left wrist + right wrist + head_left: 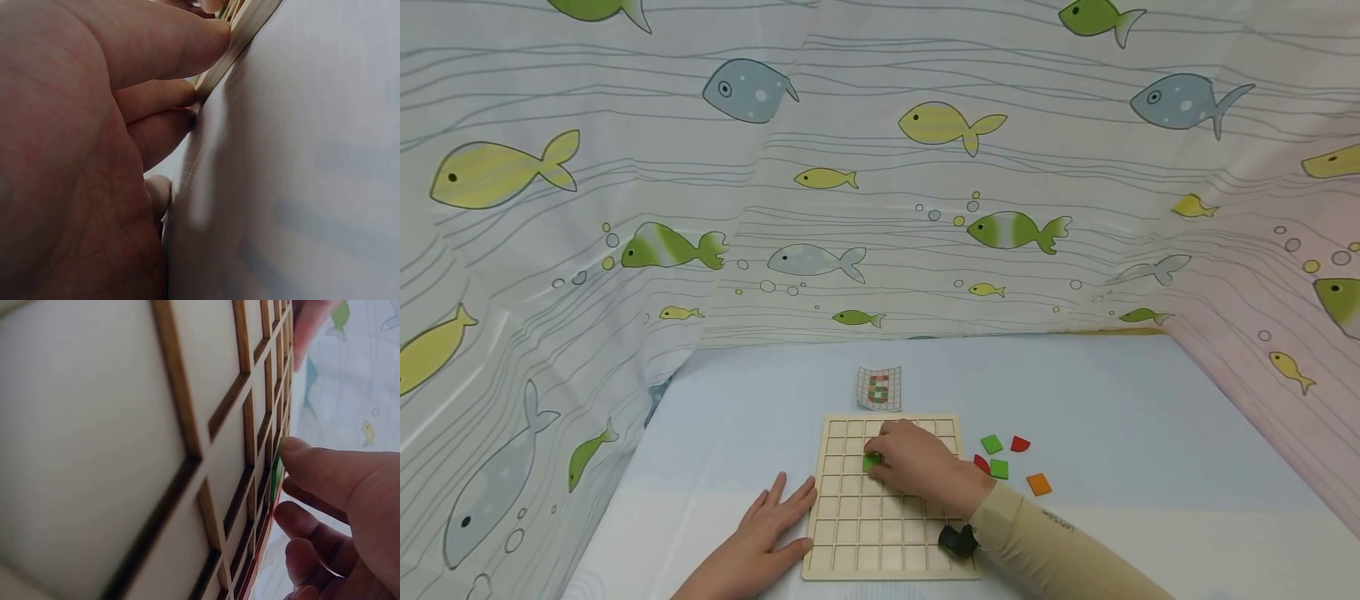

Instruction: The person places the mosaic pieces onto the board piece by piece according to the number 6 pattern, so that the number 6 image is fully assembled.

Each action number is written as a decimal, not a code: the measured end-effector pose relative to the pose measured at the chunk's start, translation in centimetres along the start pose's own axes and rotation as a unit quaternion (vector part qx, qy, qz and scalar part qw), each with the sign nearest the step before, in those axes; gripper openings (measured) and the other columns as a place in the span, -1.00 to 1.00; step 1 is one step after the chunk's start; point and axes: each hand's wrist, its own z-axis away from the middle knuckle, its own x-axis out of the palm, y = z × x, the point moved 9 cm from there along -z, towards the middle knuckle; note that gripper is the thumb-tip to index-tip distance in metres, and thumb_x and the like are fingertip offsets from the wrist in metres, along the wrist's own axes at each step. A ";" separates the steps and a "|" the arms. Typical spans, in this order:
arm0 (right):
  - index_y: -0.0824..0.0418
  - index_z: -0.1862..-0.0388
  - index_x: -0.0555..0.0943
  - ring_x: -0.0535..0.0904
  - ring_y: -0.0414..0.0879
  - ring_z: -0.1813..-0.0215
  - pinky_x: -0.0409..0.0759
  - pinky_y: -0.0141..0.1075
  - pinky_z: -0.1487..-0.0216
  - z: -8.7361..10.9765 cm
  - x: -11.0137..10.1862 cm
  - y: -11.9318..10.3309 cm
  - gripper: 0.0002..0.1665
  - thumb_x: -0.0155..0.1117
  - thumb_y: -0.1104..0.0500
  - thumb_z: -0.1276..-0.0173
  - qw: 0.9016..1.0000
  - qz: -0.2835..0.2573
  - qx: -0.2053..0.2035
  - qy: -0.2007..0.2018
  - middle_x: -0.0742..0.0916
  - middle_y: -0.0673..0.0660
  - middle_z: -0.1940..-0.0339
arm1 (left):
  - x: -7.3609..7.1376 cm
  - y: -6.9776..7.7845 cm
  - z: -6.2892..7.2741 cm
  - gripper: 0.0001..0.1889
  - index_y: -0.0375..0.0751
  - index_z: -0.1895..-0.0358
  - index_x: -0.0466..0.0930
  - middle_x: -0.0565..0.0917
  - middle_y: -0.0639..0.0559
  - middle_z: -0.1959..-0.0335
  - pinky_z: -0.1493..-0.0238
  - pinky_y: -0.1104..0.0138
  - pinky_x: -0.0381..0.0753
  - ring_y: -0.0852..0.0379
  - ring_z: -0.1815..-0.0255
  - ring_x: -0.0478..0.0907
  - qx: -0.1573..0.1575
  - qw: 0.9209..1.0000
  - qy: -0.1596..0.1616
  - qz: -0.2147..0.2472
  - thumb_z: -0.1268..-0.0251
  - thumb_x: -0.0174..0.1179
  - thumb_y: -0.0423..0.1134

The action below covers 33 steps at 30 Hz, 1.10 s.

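A wooden grid board (859, 553) lies on the table, with square cells between raised strips. Over its upper middle, my right hand (917, 458) pinches a green square tile (870, 462) at one of the cells. The thumb meets that green tile (276, 472) in the right wrist view. Red pieces (248, 580) lie along the board just beyond it, mostly covered by the right hand in the head view. My left hand (769, 533) has its fingers spread, and the fingertips and thumb touch the board's left edge (228, 62).
Behind the board lies a small pattern card (878, 389) with a coloured figure on a grid. Right of the board are green squares (992, 444), red quarter-round pieces (1020, 444) and an orange square (1039, 484). A black wrist device (957, 542) sits under the right sleeve. Fish-print cloth surrounds the table.
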 end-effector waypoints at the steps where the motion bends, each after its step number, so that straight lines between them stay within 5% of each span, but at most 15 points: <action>1: 0.01 0.02 0.74 0.42 -0.26 0.28 0.46 -0.41 0.24 0.1 -0.1 0.0 -0.72 0.42 -0.01 -0.32 1.000 -0.002 0.000 0.002 0.57 -0.15 0.31 | 0.0 0.0 0.0 -0.29 -0.29 -0.51 0.20 0.12 -0.08 -0.56 -0.39 -0.03 -0.38 -0.29 -0.56 -0.37 -0.002 1.000 0.000 -0.003 -0.48 0.09 0.07; 5: 0.00 0.03 0.74 0.44 -0.26 0.26 0.49 -0.41 0.22 0.5 -0.5 0.2 -0.73 0.43 -0.01 -0.32 1.000 -0.007 0.004 0.005 0.58 -0.14 0.30 | 0.0 0.0 0.0 -0.28 -0.30 -0.51 0.20 0.12 -0.09 -0.55 -0.37 -0.24 -0.30 -0.32 -0.55 -0.34 0.000 1.000 0.001 -0.020 -0.48 0.08 0.08; 19: 0.03 -0.03 0.73 0.48 -0.21 0.19 0.53 -0.33 0.20 1.8 -1.4 1.9 -0.69 0.38 -0.02 -0.36 0.999 -0.032 0.030 0.006 0.63 -0.08 0.18 | 0.0 -0.3 -0.1 -0.27 -0.32 -0.51 0.18 0.09 -0.08 -0.56 -0.36 -0.23 -0.35 -0.31 -0.56 -0.38 0.000 1.000 -0.002 -0.010 -0.48 0.09 0.07; 33: 0.12 -0.08 0.71 0.55 -0.10 0.03 0.59 -0.22 0.03 4.4 -2.2 6.1 -0.63 0.39 0.01 -0.35 0.994 -0.069 0.078 0.020 0.65 -0.01 0.06 | 0.1 0.3 0.0 -0.29 -0.38 -0.48 0.21 0.12 -0.16 -0.55 -0.37 -0.23 -0.39 -0.37 -0.54 -0.36 0.016 1.000 0.002 -0.008 -0.49 0.08 0.05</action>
